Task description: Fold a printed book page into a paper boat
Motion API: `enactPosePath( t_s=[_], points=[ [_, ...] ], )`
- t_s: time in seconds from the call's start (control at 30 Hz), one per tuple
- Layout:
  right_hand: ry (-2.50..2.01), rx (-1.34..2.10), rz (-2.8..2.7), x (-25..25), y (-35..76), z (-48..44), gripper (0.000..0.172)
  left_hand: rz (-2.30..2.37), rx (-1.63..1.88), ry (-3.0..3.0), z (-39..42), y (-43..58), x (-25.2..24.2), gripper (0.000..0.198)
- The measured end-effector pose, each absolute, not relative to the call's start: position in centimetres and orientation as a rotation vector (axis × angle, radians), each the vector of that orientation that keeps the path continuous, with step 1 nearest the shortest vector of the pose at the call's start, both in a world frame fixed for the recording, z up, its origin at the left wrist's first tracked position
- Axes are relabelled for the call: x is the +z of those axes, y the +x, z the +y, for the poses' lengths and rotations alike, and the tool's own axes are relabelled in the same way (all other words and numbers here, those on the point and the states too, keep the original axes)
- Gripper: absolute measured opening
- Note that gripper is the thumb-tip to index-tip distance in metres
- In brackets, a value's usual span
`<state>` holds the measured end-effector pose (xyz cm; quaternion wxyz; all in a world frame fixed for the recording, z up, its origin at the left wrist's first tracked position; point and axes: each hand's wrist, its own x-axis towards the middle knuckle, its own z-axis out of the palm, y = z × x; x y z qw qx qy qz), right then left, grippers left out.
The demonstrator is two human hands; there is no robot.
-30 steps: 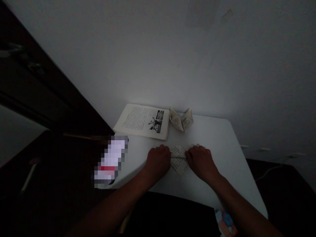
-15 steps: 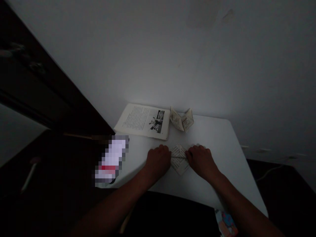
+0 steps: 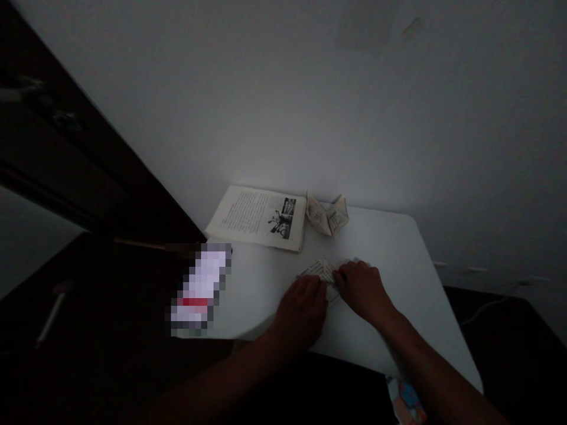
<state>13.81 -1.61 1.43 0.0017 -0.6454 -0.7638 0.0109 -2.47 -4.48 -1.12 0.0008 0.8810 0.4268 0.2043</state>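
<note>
A folded piece of printed paper (image 3: 322,267) lies on the white table (image 3: 398,265), partly covered by both hands. My left hand (image 3: 305,307) is over its lower left part, fingers curled together and touching it. At the paper's right side, my right hand (image 3: 361,286) is closed, with thumb and fingertips pinching the edge. Behind the hands stands a folded paper shape (image 3: 328,215) with raised, pointed flaps. The lower half of the paper in my hands is mostly hidden by the left hand.
A printed booklet (image 3: 259,215) lies at the table's back left. A blurred-out phone-like object (image 3: 201,286) is at the left edge. Behind the table rises a wall (image 3: 283,106), with a dark door (image 3: 88,159) to the left. A colourful item (image 3: 405,398) shows below the front edge.
My left hand has moved right and toward me, from the paper's left corner onto its lower part. My right hand stays at the right side.
</note>
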Motion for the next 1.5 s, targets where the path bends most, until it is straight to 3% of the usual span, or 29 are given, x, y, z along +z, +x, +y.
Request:
enactPosePath(
  t_s=[1.2, 1.5],
  points=[
    [-2.050, 0.047, -2.408, 1.5, 13.9, -1.5, 0.033, 1.317, 0.619, 2.706, -4.2, -4.9, -1.3, 0.044],
    [-2.068, 0.054, -2.429, 1.7, 13.7, -1.4, 0.033, 1.278, 0.645, 2.787, -4.0, -4.7, -0.5, 0.039]
  ],
)
